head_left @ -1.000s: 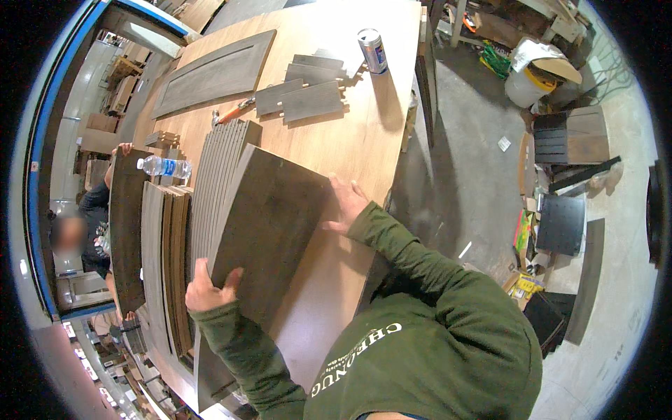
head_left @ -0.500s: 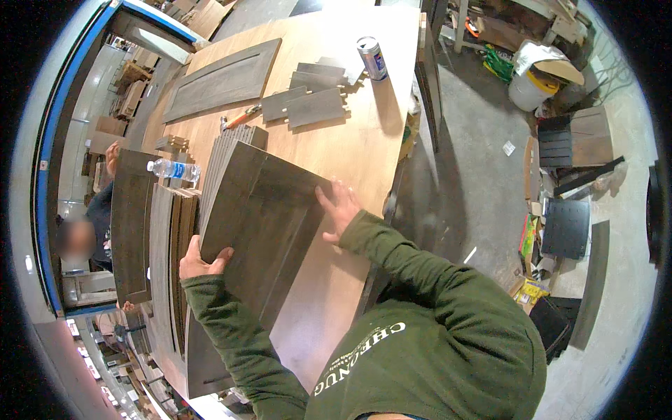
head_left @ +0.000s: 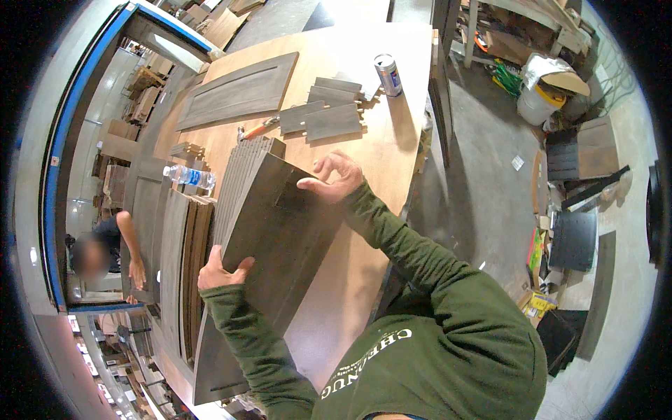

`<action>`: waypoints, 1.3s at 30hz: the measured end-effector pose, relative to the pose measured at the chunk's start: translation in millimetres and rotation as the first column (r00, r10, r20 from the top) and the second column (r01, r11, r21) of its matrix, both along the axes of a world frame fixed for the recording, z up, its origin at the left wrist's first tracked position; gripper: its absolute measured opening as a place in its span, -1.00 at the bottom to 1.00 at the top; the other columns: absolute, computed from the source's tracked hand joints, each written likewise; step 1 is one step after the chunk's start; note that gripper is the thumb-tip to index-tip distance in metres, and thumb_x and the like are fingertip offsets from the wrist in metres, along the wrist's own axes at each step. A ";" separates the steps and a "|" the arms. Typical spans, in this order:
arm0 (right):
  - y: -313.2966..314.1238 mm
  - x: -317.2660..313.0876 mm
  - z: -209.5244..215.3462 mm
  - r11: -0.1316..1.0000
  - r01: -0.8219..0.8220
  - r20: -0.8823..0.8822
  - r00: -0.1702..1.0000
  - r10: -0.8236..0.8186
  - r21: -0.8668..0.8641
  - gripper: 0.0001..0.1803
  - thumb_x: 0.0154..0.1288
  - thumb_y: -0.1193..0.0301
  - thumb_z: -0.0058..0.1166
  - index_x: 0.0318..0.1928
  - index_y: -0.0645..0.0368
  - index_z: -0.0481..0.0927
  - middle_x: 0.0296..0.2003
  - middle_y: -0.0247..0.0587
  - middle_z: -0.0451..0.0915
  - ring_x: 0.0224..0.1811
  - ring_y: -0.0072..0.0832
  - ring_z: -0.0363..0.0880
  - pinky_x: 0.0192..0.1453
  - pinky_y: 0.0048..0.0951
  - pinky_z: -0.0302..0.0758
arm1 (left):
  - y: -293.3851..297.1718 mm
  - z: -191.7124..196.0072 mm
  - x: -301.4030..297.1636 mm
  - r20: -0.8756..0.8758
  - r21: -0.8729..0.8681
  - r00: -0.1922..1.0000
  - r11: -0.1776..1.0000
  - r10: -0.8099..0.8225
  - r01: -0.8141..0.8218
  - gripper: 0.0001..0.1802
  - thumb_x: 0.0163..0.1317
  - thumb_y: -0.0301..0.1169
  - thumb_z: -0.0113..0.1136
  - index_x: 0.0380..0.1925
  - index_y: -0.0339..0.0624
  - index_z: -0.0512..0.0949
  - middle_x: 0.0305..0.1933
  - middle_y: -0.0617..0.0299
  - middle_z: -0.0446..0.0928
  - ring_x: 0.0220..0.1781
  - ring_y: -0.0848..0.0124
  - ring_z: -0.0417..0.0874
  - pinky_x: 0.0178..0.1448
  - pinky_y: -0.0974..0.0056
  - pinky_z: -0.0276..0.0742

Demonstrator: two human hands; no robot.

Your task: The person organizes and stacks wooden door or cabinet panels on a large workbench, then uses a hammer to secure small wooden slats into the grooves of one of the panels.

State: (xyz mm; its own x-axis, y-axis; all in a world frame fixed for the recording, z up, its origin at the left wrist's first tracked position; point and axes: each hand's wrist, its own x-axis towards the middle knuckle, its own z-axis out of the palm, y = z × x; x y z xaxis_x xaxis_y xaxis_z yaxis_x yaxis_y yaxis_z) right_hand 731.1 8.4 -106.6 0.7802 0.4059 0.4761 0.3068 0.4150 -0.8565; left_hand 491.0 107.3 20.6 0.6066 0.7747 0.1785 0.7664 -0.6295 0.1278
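A grey-brown cabinet door [head_left: 273,238] with a recessed panel stands tilted against a row of similar doors [head_left: 245,157] on edge. My left hand [head_left: 222,271] grips its left edge, the thumb on the face and the fingers over the edge. Just above the door's far right corner is my right hand [head_left: 337,178], its thumb and curled fingers apart and nothing between them. More doors [head_left: 183,266] stand on edge to the left. A water bottle [head_left: 189,178] lies on its side on top of the stacks.
On the wooden table [head_left: 308,66] lie a flat door [head_left: 238,91], several small grey boards [head_left: 332,108] and an orange-handled hammer [head_left: 259,129]. A drink can [head_left: 388,75] stands far right. At left a co-worker's arm [head_left: 130,245] reaches over another door [head_left: 143,203]. A bucket [head_left: 540,105] stands on the floor.
My right hand has come up off the door's corner, its fingers curling. The door leans closer to the row. The co-worker's arm has swung down across the door at left.
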 end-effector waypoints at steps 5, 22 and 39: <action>14.4 -4.3 -68.9 0.982 -0.112 -0.031 0.994 0.108 -0.150 -0.19 -0.33 0.14 0.46 -0.07 0.20 0.31 -0.21 -0.12 0.50 0.02 -0.31 0.44 0.02 -0.35 0.36 | -16.2 2.3 0.1 -0.058 0.091 0.998 0.996 0.001 0.004 -0.37 -0.31 0.05 0.40 -0.30 -0.13 0.45 -0.49 0.11 0.58 -0.43 0.10 0.61 -0.39 0.17 0.47; -32.4 29.6 -34.2 0.973 -0.231 -0.360 0.908 0.213 -0.008 -0.78 0.20 0.41 0.06 -0.22 0.31 0.59 -0.34 -0.23 0.62 -0.28 -0.57 0.54 -0.10 -0.55 0.46 | -54.1 2.6 7.6 -0.034 0.306 0.997 0.949 -0.065 0.072 -0.42 -0.38 -0.05 0.42 -0.36 -0.07 0.42 -0.61 0.18 0.50 -0.57 0.14 0.52 -0.49 0.15 0.32; 16.5 3.7 -21.5 0.956 -0.291 -0.190 0.941 0.278 -0.042 -0.49 -0.06 0.25 0.31 -0.15 0.24 0.40 -0.25 -0.18 0.50 -0.17 -0.46 0.47 -0.03 -0.44 0.39 | -18.6 -0.9 -89.3 -0.002 0.141 0.996 0.986 0.086 -0.085 -0.24 -0.39 0.22 0.34 -0.26 -0.08 0.45 -0.54 0.08 0.54 -0.48 0.08 0.59 -0.43 0.13 0.46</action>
State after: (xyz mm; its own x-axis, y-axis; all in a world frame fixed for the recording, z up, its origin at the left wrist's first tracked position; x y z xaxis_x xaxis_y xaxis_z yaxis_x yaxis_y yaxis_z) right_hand 734.8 24.9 -128.1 0.6974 0.6503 0.3013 0.0220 0.4007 -0.9159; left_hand 401.7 88.8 19.7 0.5413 0.7911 0.2850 0.8186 -0.5732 0.0362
